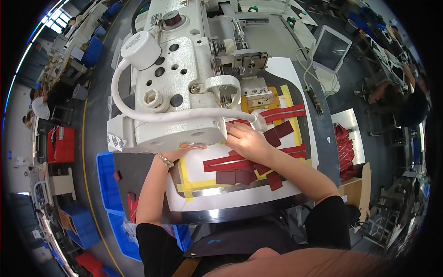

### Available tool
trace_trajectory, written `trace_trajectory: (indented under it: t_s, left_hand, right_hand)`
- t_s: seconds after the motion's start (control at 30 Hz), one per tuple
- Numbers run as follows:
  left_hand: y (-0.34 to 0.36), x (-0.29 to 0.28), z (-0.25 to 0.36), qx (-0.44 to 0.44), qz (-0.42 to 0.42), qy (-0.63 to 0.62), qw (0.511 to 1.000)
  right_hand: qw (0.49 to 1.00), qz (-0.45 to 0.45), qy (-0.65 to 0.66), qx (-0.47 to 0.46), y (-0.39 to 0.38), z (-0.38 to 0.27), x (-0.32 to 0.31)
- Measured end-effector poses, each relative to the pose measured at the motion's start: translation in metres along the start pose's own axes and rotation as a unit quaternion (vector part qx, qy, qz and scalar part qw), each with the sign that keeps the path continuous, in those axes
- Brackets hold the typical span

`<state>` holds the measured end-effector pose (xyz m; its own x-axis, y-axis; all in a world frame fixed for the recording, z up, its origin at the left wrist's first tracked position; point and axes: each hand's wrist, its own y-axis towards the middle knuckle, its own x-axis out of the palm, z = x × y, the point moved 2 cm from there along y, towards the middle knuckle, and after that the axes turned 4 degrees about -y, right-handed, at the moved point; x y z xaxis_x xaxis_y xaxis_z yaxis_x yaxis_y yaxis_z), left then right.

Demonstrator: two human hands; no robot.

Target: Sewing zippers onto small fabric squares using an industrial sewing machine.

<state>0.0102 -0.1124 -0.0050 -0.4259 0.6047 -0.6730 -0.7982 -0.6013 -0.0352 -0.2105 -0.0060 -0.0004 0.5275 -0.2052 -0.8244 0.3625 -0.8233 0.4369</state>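
A large white sewing machine [184, 92] fills the upper middle, its head overhanging the work area. My left hand [182, 153] reaches under the left of that head, so its fingers are hidden. On the right, my right hand [251, 143] lies by the head's corner, fingers stretched out toward a red strip [288, 112]; its fingertips are partly covered. Below that hand lies another red strip [217, 165] with a pale line along it, like a zip. Dark red flat patches [226, 177] lie around it, more of them [271, 137] right of the fingers.
Yellow tape [184, 173] borders a white sheet [203, 198] on the table. A yellow-framed plate [259, 101] sits beyond the red strips. Right stand a screen [331, 48] and a pile of red strips [344, 147]. Blue bins [108, 180] stand left below; other people work farther off.
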Motion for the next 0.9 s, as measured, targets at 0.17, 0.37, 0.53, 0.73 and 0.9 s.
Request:
trace_trajectory:
  t_s: [0.17, 0.37, 0.53, 0.73, 0.9]
  left_hand:
    - [0.02, 0.004, -0.023, -0.019, -0.056, -0.39, 0.919]
    - [0.012, 0.01, -0.022, 0.044, -0.025, -0.106, 0.993]
    - [-0.006, 0.022, 0.002, -0.084, 0.0, -0.083, 0.993]
    - [-0.021, 0.034, 0.045, -0.071, 0.063, 0.17, 0.981]
    - [-0.033, 0.041, 0.049, -0.031, 0.147, 0.243, 0.958]
  right_hand:
    - [0.999, -0.025, 0.013, 0.037, -0.005, 0.006, -0.004]
    - [1.0, -0.014, 0.015, 0.021, -0.006, 0.003, -0.006]
    - [0.996, 0.0, 0.061, 0.06, -0.013, 0.003, -0.005]
    - [0.997, 0.063, 0.051, 0.015, -0.006, 0.002, -0.007]
    - [0.998, 0.033, 0.046, 0.006, -0.009, -0.009, -0.015]
